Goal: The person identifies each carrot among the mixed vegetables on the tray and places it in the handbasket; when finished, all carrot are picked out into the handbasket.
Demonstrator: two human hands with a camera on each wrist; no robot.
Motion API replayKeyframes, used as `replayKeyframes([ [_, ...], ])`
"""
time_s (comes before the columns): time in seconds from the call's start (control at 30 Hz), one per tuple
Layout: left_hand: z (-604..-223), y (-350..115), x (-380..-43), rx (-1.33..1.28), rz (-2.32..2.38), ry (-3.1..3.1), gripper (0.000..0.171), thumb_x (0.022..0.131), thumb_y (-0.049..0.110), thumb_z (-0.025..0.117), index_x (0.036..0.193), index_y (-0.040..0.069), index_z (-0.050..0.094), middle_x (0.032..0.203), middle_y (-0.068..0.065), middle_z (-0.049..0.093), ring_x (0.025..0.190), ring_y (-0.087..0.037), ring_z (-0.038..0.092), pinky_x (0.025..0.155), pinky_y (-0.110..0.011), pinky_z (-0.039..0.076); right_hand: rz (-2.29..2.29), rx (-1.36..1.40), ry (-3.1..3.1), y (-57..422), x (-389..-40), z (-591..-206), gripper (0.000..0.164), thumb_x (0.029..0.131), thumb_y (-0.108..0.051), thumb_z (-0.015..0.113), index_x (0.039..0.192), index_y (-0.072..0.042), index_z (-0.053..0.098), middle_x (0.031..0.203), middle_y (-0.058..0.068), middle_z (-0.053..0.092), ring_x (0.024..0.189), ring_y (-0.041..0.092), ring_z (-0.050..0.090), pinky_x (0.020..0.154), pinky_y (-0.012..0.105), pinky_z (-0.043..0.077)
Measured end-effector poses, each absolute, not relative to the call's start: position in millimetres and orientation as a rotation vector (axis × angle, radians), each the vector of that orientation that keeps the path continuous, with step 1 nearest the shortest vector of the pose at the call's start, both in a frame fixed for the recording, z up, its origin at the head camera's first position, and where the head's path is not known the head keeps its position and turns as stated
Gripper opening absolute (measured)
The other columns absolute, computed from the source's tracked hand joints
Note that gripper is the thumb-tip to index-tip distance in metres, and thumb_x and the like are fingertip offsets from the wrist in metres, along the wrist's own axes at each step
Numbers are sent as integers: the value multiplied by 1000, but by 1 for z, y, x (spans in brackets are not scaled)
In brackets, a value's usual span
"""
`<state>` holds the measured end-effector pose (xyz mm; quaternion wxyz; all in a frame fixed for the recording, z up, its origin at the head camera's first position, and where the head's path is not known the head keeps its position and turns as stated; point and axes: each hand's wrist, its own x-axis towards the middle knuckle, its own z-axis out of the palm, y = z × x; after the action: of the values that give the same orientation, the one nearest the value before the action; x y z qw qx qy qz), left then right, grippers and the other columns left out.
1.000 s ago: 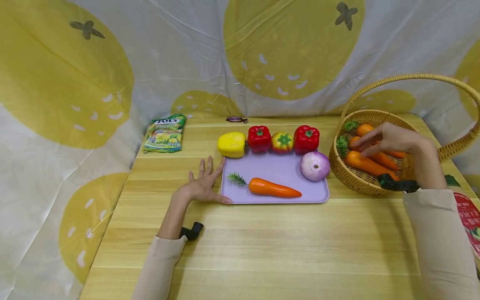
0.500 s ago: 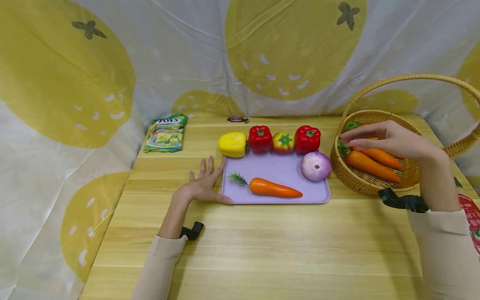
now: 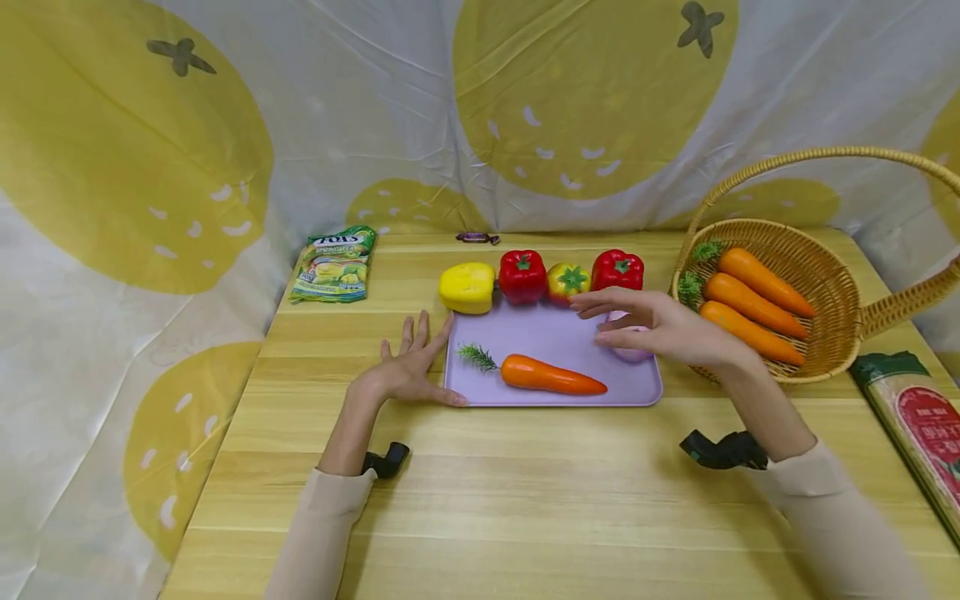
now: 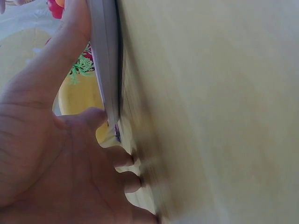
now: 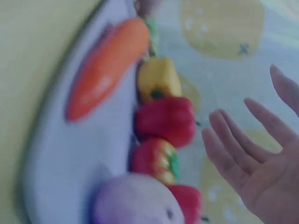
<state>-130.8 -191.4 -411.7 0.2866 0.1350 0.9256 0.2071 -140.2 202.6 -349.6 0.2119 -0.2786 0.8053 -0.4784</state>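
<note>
My left hand [image 3: 405,372] spreads its fingers at the left end of the lilac tray [image 3: 540,332], thumb and index finger touching its edge. On the tray lies an orange carrot [image 3: 553,375] with a green tuft. In the head view my right hand [image 3: 667,327], holding nothing, hovers over the tray's right end and largely hides the purple onion [image 5: 135,200]. The right wrist view shows its fingers extended. Along the tray's back edge sit a yellow bell pepper [image 3: 467,287], a red bell pepper [image 3: 522,277], a smaller yellow-red pepper [image 3: 567,281] and another red bell pepper [image 3: 617,269].
A wicker basket [image 3: 843,354] with a tall handle holds three carrots [image 3: 756,306] at the right. In front of it lies a red-labelled packet [image 3: 918,421]. A green candy bag [image 3: 333,265] and a small wrapped candy [image 3: 477,238] lie toward the back, near the hanging cloth.
My right hand has left the carrots in the basket and moved left over the tray's right end, carrying nothing. The left hand has stayed at the tray's edge.
</note>
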Motion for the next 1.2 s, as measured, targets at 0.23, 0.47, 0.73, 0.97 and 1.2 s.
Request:
replayKeyframes([
  [0.23,-411,-192,-130,360,559,2471,136,75,67,83,166,31,-13,168,-20,-31,155,-41,-32,115,-81,-14,-1333,-829,2196,163,-139,-382,60,96,-22,76,151,-21,54,155,7,55,138,37,55,114,61,43],
  [0.47,-412,-192,-131,349,527,2482,135,77,64,83,166,30,-13,168,-20,-31,155,-41,-32,116,-80,-13,-1325,-831,2186,136,-140,-399,54,95,-17,76,147,-13,59,151,8,59,135,33,57,117,60,40],
  [0.73,-411,-190,-130,346,540,2477,135,77,64,84,166,30,-12,168,-20,-31,155,-42,-32,116,-81,-13,-1338,-808,2171,119,-141,-413,43,94,-9,76,137,-7,68,139,12,68,126,31,64,111,51,50],
  [0.97,-411,-191,-130,345,530,2480,135,77,64,83,166,30,-12,168,-20,-30,155,-42,-31,116,-81,-11,-1312,-763,2138,116,-143,-416,37,94,-8,75,131,-11,73,130,8,73,120,25,67,107,45,54],
  [1.2,-411,-191,-130,350,533,2484,134,77,65,83,166,30,-11,168,-20,-30,156,-43,-30,116,-82,-11,-1266,-779,2126,116,-146,-412,39,95,-10,75,134,-9,71,129,12,74,116,27,69,103,45,56],
])
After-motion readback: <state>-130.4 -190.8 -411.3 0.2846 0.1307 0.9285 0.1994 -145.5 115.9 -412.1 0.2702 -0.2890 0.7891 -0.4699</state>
